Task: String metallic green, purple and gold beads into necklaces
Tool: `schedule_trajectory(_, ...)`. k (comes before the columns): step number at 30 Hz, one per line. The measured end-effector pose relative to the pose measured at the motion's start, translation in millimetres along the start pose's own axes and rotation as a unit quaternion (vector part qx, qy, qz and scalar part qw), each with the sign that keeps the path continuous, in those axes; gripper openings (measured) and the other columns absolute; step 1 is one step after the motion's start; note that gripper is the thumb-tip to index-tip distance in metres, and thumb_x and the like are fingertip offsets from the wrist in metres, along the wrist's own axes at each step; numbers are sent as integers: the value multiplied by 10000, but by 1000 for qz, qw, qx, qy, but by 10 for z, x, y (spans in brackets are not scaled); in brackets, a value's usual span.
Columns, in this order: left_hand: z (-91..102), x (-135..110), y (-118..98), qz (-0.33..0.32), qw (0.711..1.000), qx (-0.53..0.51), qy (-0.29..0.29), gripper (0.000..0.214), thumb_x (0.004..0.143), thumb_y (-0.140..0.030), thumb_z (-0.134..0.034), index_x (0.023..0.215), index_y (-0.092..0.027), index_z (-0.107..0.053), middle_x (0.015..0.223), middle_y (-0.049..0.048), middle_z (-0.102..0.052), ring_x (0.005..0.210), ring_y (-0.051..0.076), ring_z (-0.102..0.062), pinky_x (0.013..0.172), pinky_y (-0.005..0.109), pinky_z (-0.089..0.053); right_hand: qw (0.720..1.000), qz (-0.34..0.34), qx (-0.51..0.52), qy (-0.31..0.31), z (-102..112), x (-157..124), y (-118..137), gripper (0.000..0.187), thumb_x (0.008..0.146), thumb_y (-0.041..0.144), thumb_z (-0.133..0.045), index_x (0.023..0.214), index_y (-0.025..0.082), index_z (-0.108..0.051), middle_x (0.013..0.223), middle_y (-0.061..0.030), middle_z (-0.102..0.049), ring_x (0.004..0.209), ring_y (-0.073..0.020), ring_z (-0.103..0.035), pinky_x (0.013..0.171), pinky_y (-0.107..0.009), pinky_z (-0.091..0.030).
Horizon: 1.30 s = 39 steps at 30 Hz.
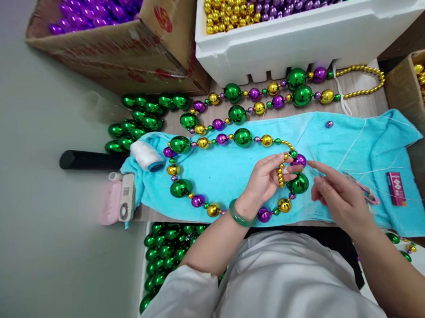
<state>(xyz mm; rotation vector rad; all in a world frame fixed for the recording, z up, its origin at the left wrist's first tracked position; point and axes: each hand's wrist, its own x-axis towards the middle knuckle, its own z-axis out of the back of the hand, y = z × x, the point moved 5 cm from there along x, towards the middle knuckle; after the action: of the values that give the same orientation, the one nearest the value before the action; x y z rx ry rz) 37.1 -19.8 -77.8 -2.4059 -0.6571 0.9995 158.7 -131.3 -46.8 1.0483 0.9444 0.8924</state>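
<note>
A necklace of green, gold and purple beads (211,142) lies in a loop on a turquoise towel (340,143). My left hand (266,177), with a green bangle on its wrist, pinches a short run of small gold beads at the loop's right end. My right hand (337,195) hovers just right of it, fingers pinched together on a thin white thread that I can barely make out. A large green bead (298,183) and a purple one (299,161) lie between the two hands.
A second beaded strand (266,97) lies behind the towel. A white foam box (298,36) and cardboard boxes (121,40) of beads stand at the back. Thread spool (146,155), pink device (117,202), snips (363,189), red lighter (395,187). Loose green beads (139,122) at left.
</note>
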Motion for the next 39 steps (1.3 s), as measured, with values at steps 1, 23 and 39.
schedule_trajectory(1, -10, -5, -5, -3, 1000, 7, 2, 243, 739, -341, -729, 841, -133, -654, 834, 46, -676, 716, 170, -693, 610, 258, -547, 1000, 3, -7, 14, -22, -29, -12, 448, 951, 325, -483, 1392, 245, -506, 633, 25, -548, 529, -106, -466, 509, -247, -405)
schedule_trajectory(23, -61, -21, -55, -40, 994, 94, 25, 265, 719, -399, -659, 693, -138, -618, 900, 68, -657, 639, 106, -598, 622, 271, -523, 993, 64, -65, 78, -189, -69, 64, 570, 929, 149, -388, 1479, 296, -387, 701, 13, -611, 606, -133, -565, 597, -298, -492)
schedule_trajectory(39, -65, -28, -36, -66, 989, 127, 23, 238, 769, -374, -664, 731, -139, -662, 862, 51, -645, 706, 126, -625, 642, 242, -477, 993, 13, -6, -116, -158, 85, 61, 165, 869, 326, -589, 941, 188, -643, 592, 42, -493, 497, -91, -401, 481, -240, -319)
